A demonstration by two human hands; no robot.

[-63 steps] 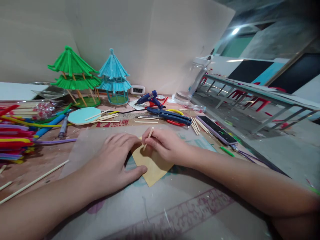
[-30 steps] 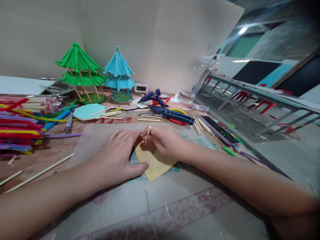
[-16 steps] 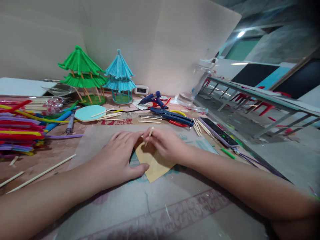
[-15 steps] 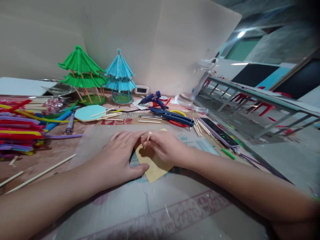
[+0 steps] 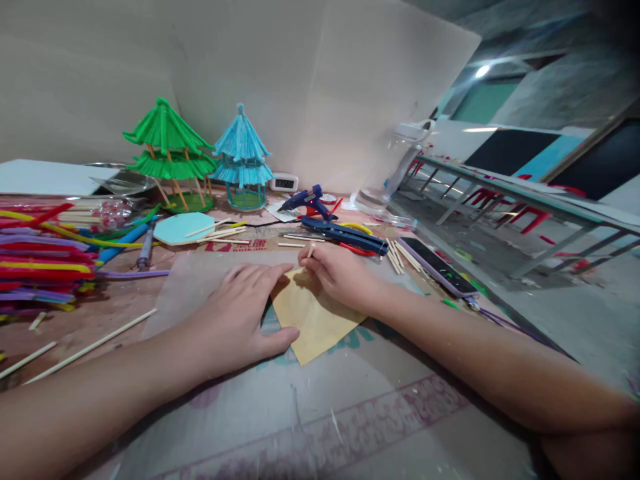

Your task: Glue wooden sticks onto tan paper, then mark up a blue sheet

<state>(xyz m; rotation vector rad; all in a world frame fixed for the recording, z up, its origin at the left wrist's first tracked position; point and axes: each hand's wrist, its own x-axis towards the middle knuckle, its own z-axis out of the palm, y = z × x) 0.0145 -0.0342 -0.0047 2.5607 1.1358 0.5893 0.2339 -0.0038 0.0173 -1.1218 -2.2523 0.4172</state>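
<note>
A tan card piece point(image 5: 313, 317) lies flat on a translucent sheet point(image 5: 200, 280) in front of me. My left hand point(image 5: 235, 320) rests open and flat on the card's left edge, thumb along its near side. My right hand point(image 5: 340, 273) sits at the card's far corner, its fingers pinched on a short wooden stick point(image 5: 311, 251) held upright, its lower end at the card.
A green model pagoda point(image 5: 167, 153) and a blue model pagoda point(image 5: 243, 160) stand at the back. Coloured straws point(image 5: 45, 260) pile at left. A glue gun point(image 5: 305, 198), blue pliers point(image 5: 345, 233), loose sticks point(image 5: 395, 255), a phone point(image 5: 437, 265) and a clear bottle point(image 5: 387, 167) lie beyond my hands.
My right hand has moved with the stick from the card's middle toward its far corner, uncovering more of the card. The left hand has stayed pressed on the card.
</note>
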